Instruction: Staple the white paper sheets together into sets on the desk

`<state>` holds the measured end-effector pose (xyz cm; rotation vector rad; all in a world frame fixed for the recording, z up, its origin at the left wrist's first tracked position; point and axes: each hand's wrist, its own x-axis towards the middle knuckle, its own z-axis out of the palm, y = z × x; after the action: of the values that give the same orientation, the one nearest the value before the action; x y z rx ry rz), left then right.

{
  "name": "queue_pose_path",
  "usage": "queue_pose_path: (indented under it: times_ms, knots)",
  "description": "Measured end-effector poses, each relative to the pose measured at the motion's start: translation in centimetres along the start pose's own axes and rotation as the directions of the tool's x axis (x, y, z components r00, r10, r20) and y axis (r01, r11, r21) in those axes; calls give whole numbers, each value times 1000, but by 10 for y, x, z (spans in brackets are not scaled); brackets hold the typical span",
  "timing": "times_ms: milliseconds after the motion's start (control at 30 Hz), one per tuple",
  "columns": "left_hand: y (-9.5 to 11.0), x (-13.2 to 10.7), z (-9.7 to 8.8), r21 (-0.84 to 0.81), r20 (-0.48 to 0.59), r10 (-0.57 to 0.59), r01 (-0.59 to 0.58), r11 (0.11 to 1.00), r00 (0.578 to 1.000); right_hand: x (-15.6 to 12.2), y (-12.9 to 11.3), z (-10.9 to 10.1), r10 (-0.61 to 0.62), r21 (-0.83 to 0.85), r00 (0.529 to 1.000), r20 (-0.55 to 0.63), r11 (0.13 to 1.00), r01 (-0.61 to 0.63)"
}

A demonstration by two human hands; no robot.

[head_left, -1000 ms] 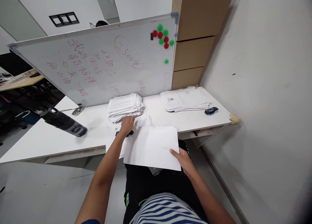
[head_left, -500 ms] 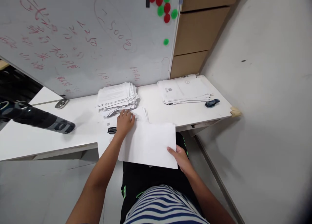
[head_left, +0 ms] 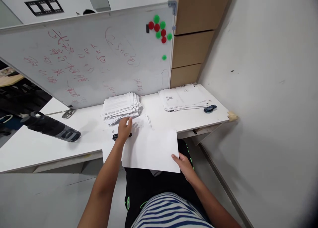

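Note:
My right hand (head_left: 183,165) grips a white sheet of paper (head_left: 151,150) by its right edge, thumb on top. The paper extends over the table's front edge above my lap; whether it is more than one sheet I cannot tell. My left hand (head_left: 124,130) is at the sheet's upper left corner, thumb apart from the fingers, with nothing visible in it. Partly under that hand lies a long black object, perhaps a stapler (head_left: 115,136). Just beyond the left hand is a thick pile of papers (head_left: 120,105). A few loose papers (head_left: 142,122) lie to its right.
A second paper stack (head_left: 184,97) lies at the back right, beside a small dark blue object (head_left: 210,109). A dark bottle (head_left: 53,127) stands on the left near a grey oval item (head_left: 68,114). Behind the table (head_left: 159,117) are a whiteboard (head_left: 139,66) and cardboard boxes (head_left: 188,49).
The view has tilted up, showing the whiteboard's top edge. My left hand's spread fingers have drawn closer together. My right hand still holds the sheet.

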<state>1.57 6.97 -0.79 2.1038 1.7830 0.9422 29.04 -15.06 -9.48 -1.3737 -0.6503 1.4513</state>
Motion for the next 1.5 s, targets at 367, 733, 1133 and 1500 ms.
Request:
queue_pose_path:
  times_ms: [367, 733, 1133, 1500]
  knots:
    - [-53, -41, -47, 216, 232, 97, -149, 965, 968, 0, 2, -2, -64, -23, 998, -1, 998, 64]
    - [-73, -56, -74, 279, 334, 31, -130, 951, 942, 4, 3, 0, -128, -124, 991, -24, 985, 124]
    - [-178, -75, -146, 337, -40, -490, 474, 814, 871, 72, -75, 72, -218, -210, 928, 303, 934, 288]
    - [-218, -74, -131, 396, -176, -467, 497, 772, 866, 111, -81, 128, -342, -900, 876, 341, 149, 409]
